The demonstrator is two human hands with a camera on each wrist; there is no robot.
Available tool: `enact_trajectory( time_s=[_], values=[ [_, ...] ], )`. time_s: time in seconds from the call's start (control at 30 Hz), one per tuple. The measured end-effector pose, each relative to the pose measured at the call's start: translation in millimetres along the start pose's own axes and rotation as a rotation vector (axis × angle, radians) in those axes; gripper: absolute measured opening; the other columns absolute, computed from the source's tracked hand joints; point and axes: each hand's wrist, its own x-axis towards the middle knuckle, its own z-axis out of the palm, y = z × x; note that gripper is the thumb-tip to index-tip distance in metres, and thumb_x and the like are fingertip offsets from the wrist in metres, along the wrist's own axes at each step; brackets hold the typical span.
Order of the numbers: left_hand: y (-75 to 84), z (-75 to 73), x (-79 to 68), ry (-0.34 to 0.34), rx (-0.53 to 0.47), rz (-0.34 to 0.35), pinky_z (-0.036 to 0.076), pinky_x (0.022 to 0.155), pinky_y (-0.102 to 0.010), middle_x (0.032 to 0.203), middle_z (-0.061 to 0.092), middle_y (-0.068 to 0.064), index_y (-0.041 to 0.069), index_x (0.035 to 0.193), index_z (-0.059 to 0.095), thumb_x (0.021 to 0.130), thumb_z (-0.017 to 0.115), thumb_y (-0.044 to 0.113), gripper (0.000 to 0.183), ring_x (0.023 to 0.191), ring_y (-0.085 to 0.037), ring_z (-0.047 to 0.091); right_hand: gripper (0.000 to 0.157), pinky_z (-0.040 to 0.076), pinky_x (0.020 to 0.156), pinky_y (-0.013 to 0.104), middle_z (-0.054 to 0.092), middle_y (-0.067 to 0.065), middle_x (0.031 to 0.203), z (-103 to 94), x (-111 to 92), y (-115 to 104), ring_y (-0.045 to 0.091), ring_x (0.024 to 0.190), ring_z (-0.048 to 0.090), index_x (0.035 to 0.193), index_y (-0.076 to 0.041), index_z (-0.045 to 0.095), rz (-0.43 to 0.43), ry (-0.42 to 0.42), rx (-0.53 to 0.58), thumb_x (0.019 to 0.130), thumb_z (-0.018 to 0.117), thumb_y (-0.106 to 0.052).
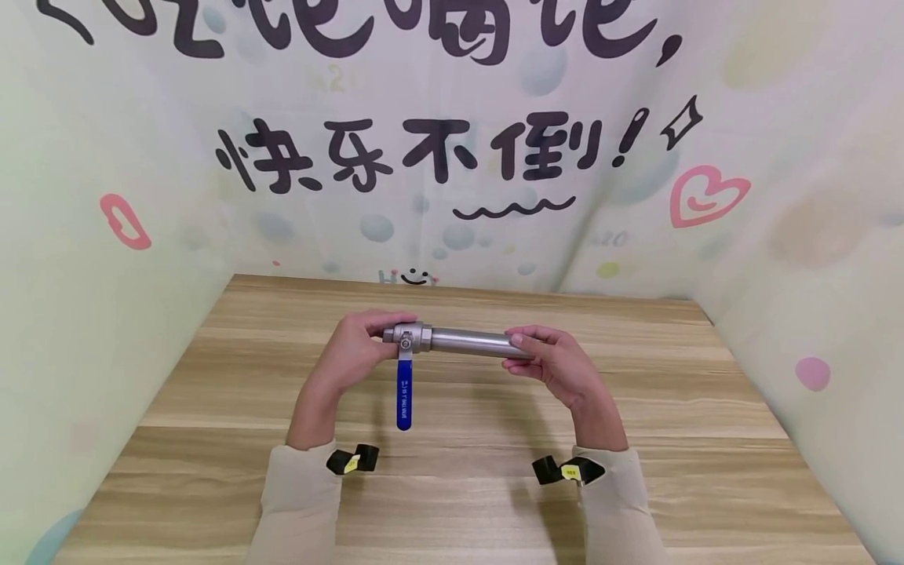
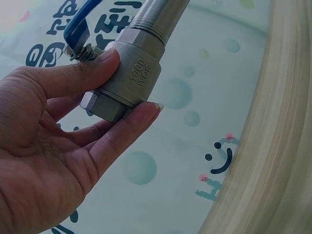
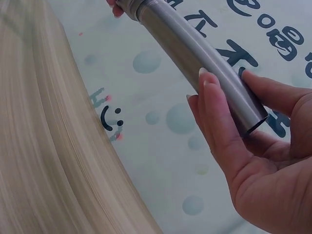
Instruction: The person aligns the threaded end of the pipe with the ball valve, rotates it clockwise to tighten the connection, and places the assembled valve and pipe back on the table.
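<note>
A steel ball valve (image 1: pixel 422 336) with a blue lever handle (image 1: pixel 404 396) is joined to a straight metal pipe (image 1: pixel 469 342). My left hand (image 1: pixel 356 351) grips the valve body at its hexagonal end, thumb on one side and fingers on the other. In the left wrist view, "1000 WOG" is raised on the valve body (image 2: pixel 129 73), and the pipe (image 2: pixel 161 19) meets it at a threaded joint. The right hand (image 1: pixel 558 362) holds the pipe's free end between thumb and fingers. Its open end (image 3: pixel 256 126) shows in the right wrist view. Valve and pipe lie nearly level above the table.
Beneath both hands is a wood-grain table (image 1: pixel 452 486). A white printed backdrop (image 1: pixel 339 227) with black characters rises behind it, and pale panels stand along both sides. Black straps (image 1: pixel 353 460) sit at the sleeve cuffs.
</note>
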Motion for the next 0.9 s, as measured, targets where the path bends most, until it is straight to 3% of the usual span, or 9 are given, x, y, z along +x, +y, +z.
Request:
enact_trajectory(
  time_s=[0.23,0.47,0.53,0.63,0.9],
  values=[
    [2.9,0.0,-1.0,-0.004,-0.004,0.007,0.051,0.071,-0.03,0.126,0.064,-0.013,0.007,0.12,0.07,0.079,0.064,-0.011,0.045,0.095,-0.025,0.06,0.018,0.057,0.069,0.026,0.057,0.016,0.109,0.4,-1.8,-2.3,0.017,0.073,0.071,0.109,-0.01,0.068,0.004,0.004,0.045,0.092,0.065,-0.007],
    [2.2,-0.2,-0.7,0.004,0.0,0.012,0.051,0.072,-0.03,0.125,0.065,-0.012,0.009,0.119,0.071,0.079,0.066,-0.009,0.044,0.097,-0.025,0.06,0.03,0.057,0.074,0.029,0.057,0.015,0.109,0.6,-0.5,-2.4,0.021,0.078,0.072,0.115,0.0,0.064,-0.017,-0.022,0.043,0.087,0.063,0.008],
    [2.3,-0.2,-0.6,0.005,0.003,0.015,0.051,0.073,-0.03,0.124,0.065,-0.012,0.009,0.119,0.071,0.079,0.067,-0.009,0.044,0.097,-0.025,0.06,0.029,0.057,0.074,0.029,0.056,0.015,0.109,0.5,-0.1,-2.1,0.021,0.078,0.071,0.111,-0.003,0.067,-0.02,-0.028,0.045,0.086,0.063,0.01],
    [2.5,0.4,0.2,0.004,0.003,0.018,0.051,0.073,-0.03,0.124,0.065,-0.012,0.009,0.118,0.071,0.079,0.067,-0.009,0.044,0.098,-0.025,0.059,0.027,0.057,0.073,0.029,0.056,0.015,0.109,0.0,-0.2,-1.7,0.021,0.076,0.071,0.11,-0.005,0.067,-0.025,-0.026,0.037,0.087,0.062,0.009],
    [0.9,1.1,0.7,-0.002,0.001,0.014,0.05,0.073,-0.03,0.124,0.065,-0.012,0.007,0.119,0.07,0.079,0.066,-0.01,0.044,0.097,-0.025,0.059,0.035,0.057,0.066,0.026,0.053,0.017,0.109,-0.7,-1.2,0.2,0.018,0.068,0.07,0.124,0.006,0.057,-0.018,-0.007,-0.002,0.091,0.064,-0.001]
  ],
)
